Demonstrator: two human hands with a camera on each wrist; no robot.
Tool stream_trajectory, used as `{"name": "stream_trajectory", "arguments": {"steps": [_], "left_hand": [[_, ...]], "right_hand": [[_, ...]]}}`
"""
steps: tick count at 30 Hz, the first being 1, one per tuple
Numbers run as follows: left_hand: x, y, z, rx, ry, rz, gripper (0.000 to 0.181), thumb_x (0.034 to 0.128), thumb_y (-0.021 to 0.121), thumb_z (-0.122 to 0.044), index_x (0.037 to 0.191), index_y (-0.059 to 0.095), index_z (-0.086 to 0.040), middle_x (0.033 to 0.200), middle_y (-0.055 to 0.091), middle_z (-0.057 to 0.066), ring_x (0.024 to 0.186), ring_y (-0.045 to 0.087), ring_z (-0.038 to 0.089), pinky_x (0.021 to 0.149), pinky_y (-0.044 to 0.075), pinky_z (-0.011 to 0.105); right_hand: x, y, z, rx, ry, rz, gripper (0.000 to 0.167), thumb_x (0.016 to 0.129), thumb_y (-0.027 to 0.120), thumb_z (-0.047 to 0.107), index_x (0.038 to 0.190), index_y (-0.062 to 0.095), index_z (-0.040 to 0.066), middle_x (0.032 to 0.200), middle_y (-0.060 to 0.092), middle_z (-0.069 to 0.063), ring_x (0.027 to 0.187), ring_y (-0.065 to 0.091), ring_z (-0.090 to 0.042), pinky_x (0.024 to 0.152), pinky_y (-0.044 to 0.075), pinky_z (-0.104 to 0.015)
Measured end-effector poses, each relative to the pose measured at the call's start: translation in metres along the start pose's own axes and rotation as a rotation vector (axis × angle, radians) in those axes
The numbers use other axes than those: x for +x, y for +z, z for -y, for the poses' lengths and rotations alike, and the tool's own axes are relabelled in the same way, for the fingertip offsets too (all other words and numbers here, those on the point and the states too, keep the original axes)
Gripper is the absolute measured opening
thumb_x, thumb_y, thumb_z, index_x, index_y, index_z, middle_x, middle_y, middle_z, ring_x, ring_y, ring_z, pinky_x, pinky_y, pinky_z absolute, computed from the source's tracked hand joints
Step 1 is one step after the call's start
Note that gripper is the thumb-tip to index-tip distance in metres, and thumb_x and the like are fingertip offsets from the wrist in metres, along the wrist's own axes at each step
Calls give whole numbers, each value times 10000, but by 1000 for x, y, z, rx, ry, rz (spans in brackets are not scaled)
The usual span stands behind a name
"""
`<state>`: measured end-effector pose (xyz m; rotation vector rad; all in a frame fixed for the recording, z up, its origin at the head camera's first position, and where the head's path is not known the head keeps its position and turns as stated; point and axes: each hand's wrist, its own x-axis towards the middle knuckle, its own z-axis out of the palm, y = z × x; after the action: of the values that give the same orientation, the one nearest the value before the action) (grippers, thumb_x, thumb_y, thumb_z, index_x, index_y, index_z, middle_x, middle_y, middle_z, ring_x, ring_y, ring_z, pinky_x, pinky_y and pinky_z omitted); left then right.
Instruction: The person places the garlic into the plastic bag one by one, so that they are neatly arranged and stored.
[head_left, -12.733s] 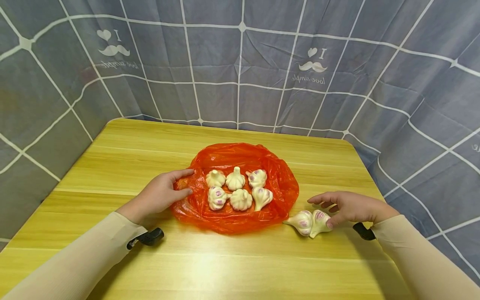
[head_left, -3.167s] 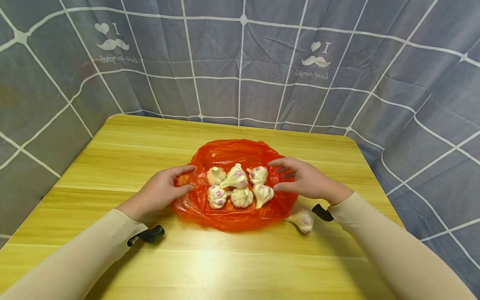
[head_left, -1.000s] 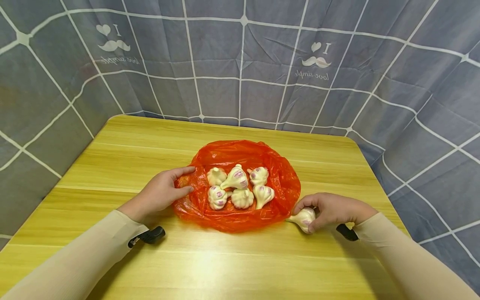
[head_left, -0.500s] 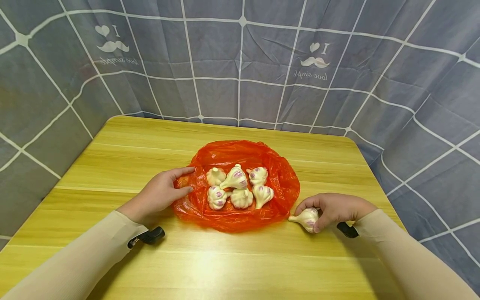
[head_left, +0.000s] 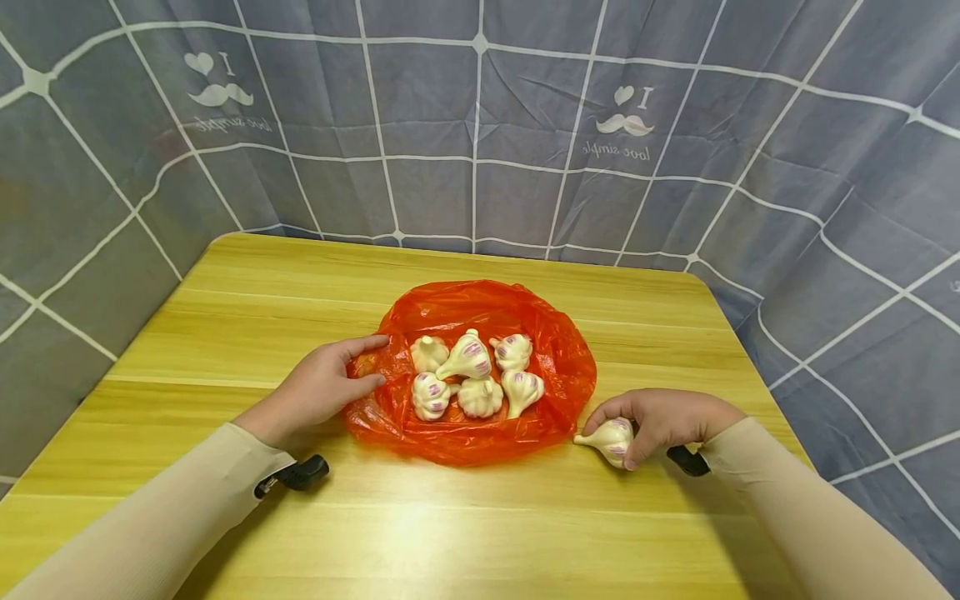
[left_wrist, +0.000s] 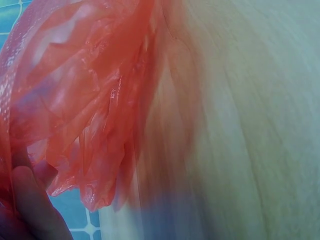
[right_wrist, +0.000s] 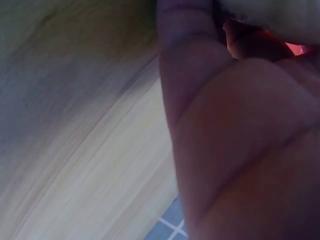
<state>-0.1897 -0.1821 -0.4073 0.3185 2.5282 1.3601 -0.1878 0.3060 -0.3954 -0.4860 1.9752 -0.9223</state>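
Observation:
In the head view a red plastic bag (head_left: 558,371) lies spread on the table, its mouth facing up. Several white, purple-streaked garlic bulbs (head_left: 521,392) sit inside it, one resting over others. At the bag's left side is my left hand (head_left: 318,387), its index finger and thumb spread apart and fairly straight against the film. The left wrist view shows that thumb (left_wrist: 32,202) beside the crumpled film. Right of the bag, my right hand (head_left: 667,421) holds another garlic bulb (head_left: 611,442) between thumb and fingers at table level. Its neck points left, near the bag's edge.
The pale wooden table (head_left: 480,533) has rounded far corners. A grey curtain (head_left: 427,108) with white grid lines hangs behind it and along both sides. Black wrist mounts (head_left: 303,472) sit under both cuffs.
Since 12.7 seconds ago, one of the two bulbs at right went into the bag. My right hand returned and took hold of the other. The left hand has stayed put.

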Motion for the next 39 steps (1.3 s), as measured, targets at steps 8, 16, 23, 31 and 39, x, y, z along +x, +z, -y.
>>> {"name": "stream_trajectory", "arguments": {"steps": [8,16,23,31,39], "left_hand": [[-1,0,1,0,2,1,649,995,722,-202,1589,474,-124,1326,636,225,642,695,200,623,618,312],[0,0,3,-11,-6,3,645,995,721,-194,1586,476,-118,1348,622,233,635,692,206,627,623,320],[1,1,3,10,1,1,637,995,719,-199,1583,484,-127,1237,659,212,607,677,200,597,607,314],[1,0,3,7,9,2,644,996,722,-207,1587,477,-126,1270,657,209,639,684,190,613,607,300],[0,-2,1,17,10,1,654,994,727,-220,1591,473,-136,1286,649,198,641,666,182,606,593,285]], "right_hand": [[1,-3,2,30,-1,32,605,780,817,-65,1353,638,6,979,635,-48,798,580,-132,704,528,-202],[2,-4,2,6,7,30,588,780,834,-46,1335,656,31,1000,635,-69,804,578,-145,701,531,-211],[3,-5,2,-6,18,27,592,771,836,-44,1331,666,54,1012,640,-65,798,582,-152,698,536,-221],[2,-4,4,4,19,26,587,771,836,-52,1325,670,47,1020,638,-68,804,582,-157,698,539,-221],[-1,-1,8,-85,-17,5,567,773,839,-59,1303,695,83,1067,646,-80,834,585,-166,716,544,-224]]}}
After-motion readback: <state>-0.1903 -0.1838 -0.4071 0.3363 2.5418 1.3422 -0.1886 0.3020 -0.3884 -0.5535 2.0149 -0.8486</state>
